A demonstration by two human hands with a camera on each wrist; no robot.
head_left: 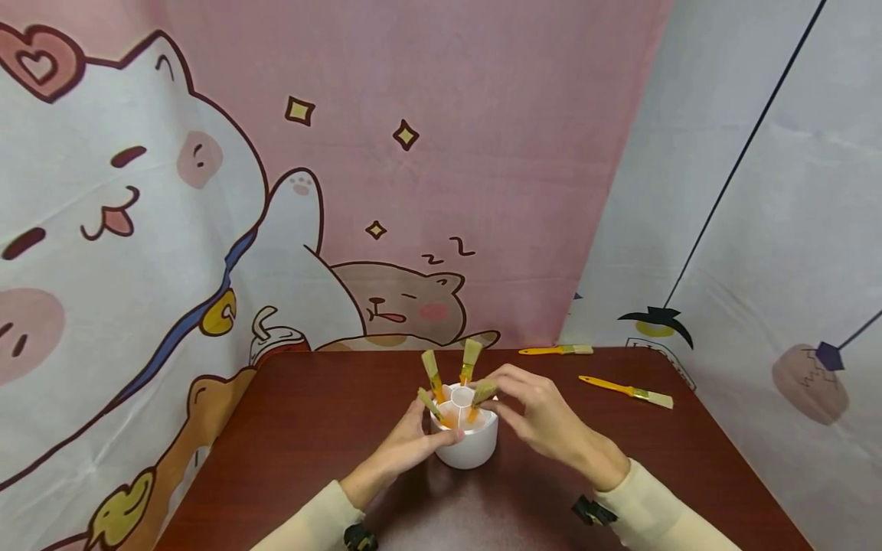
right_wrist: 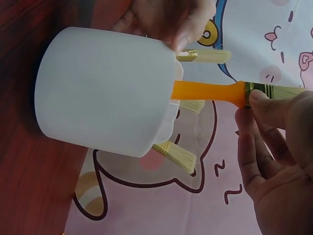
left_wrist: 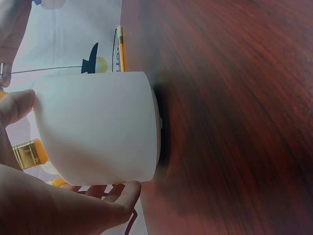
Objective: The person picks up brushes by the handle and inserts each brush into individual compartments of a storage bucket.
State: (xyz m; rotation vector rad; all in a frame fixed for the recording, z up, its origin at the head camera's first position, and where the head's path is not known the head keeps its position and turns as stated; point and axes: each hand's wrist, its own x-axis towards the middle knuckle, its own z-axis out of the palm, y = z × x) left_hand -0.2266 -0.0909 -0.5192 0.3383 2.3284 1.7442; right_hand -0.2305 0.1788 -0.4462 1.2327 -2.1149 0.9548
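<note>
A white round organizer cup (head_left: pixel 468 450) with compartments sits upright on the table. My left hand (head_left: pixel 403 450) holds it, thumb at the near rim and fingers around the left side. With thumb and fingertips, my right hand (head_left: pixel 547 417) pinches a flat paintbrush (right_wrist: pixel 208 91) by its metal band. That brush stands bristles up, its orange handle partly inside the cup on the right side. Three more brushes stand bristles up in the cup: one at the back (head_left: pixel 472 356), one at the back left (head_left: pixel 431 367), and a leaning one at the left (head_left: pixel 429 403). Their handle ends are hidden inside.
Two loose brushes lie on the dark red-brown table (head_left: pixel 310 428), to the right of the cup: one near the back edge (head_left: pixel 561 350), the other a little closer (head_left: pixel 627 389). A cartoon-printed cloth (head_left: pixel 496 191) hangs behind the table and along its sides.
</note>
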